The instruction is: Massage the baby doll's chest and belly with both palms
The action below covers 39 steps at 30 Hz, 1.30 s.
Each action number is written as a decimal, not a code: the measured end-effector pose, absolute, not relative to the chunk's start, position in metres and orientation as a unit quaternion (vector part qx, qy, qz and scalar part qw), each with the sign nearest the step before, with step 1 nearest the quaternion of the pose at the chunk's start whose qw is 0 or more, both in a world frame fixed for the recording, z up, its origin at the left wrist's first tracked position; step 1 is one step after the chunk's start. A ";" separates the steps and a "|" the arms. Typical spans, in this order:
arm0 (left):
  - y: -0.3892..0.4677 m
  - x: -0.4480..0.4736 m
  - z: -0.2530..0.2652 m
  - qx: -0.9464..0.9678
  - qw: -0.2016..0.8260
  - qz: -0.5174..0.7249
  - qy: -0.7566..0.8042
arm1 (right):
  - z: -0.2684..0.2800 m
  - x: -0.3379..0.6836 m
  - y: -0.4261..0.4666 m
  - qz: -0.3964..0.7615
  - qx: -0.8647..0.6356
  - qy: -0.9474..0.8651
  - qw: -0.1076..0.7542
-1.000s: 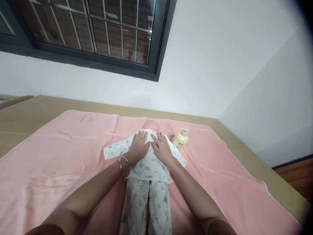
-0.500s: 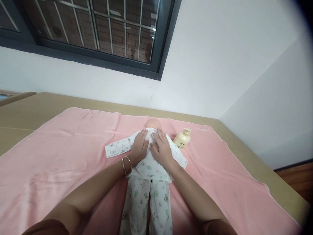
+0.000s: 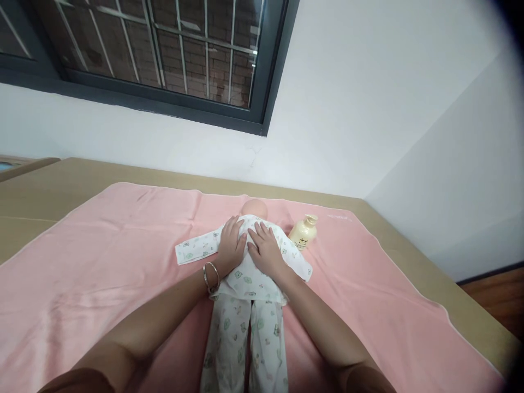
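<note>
A baby doll (image 3: 254, 208) lies stretched out on a pink blanket (image 3: 135, 240), its bald head toward the wall. It wears a white patterned top (image 3: 248, 281) and matching trousers (image 3: 266, 333), with both sleeves spread sideways. My left hand (image 3: 230, 245), with a silver bangle at the wrist, rests flat on the left part of the doll's upper body. Beside it, my right hand (image 3: 265, 248) lies flat on the right part, fingers spread. Neither hand grips anything. A cream pump bottle (image 3: 303, 233) leans beside the doll's right-hand sleeve. The doll's face is not visible.
The blanket covers much of a tan, wood-coloured surface (image 3: 94, 169), whose edge runs along a white wall (image 3: 327, 109). Above is a dark-framed window (image 3: 262, 117) with metal bars. Brown wood (image 3: 499, 292) shows low at the right.
My right hand has slid slightly down and to the left on the doll's top. My left hand has shifted a little lower. The doll and bottle stay in place.
</note>
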<state>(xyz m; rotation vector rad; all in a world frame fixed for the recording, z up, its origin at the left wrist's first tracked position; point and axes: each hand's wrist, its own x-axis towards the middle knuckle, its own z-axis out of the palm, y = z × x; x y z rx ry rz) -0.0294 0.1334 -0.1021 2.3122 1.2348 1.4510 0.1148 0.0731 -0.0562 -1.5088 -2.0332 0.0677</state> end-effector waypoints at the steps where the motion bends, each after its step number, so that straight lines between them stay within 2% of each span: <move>1: 0.135 -0.029 -0.101 0.769 0.091 0.476 0.416 | -0.056 0.117 0.075 0.042 -0.561 -0.769 0.302; 6: 0.143 -0.031 -0.090 0.766 0.166 0.434 0.444 | -0.024 0.142 0.073 0.098 -0.552 -0.722 0.406; 9: 0.145 -0.030 -0.079 0.762 0.173 0.419 0.462 | 0.006 0.168 0.060 0.072 -0.547 -0.682 0.481; 12: 0.144 -0.020 -0.062 0.756 0.193 0.413 0.469 | 0.028 0.197 0.049 0.023 -0.592 -0.626 0.507; 14: 0.139 -0.006 -0.046 0.749 0.237 0.420 0.454 | 0.035 0.215 0.047 0.004 -0.646 -0.595 0.478; 16: 0.131 0.014 -0.027 0.727 0.320 0.439 0.419 | 0.036 0.228 0.049 0.011 -0.699 -0.584 0.412; 19: 0.119 0.048 -0.003 0.645 0.523 0.449 0.330 | 0.032 0.233 0.053 0.040 -0.738 -0.589 0.328; 21: 0.118 0.068 0.007 0.542 0.684 0.405 0.272 | 0.029 0.229 0.054 0.029 -0.735 -0.607 0.301; 24: 0.124 0.089 0.012 0.406 0.819 0.345 0.214 | 0.026 0.218 0.055 -0.039 -0.727 -0.642 0.241; 27: 0.133 0.098 0.011 0.328 0.866 0.330 0.185 | 0.026 0.211 0.058 -0.098 -0.742 -0.633 0.199; 34: 0.122 0.079 0.008 0.284 0.900 0.281 0.171 | 0.025 0.211 0.064 -0.157 -0.782 -0.567 0.207; 39: 0.099 0.037 0.009 0.269 0.904 0.257 0.211 | 0.020 0.213 0.067 -0.153 -0.772 -0.578 0.216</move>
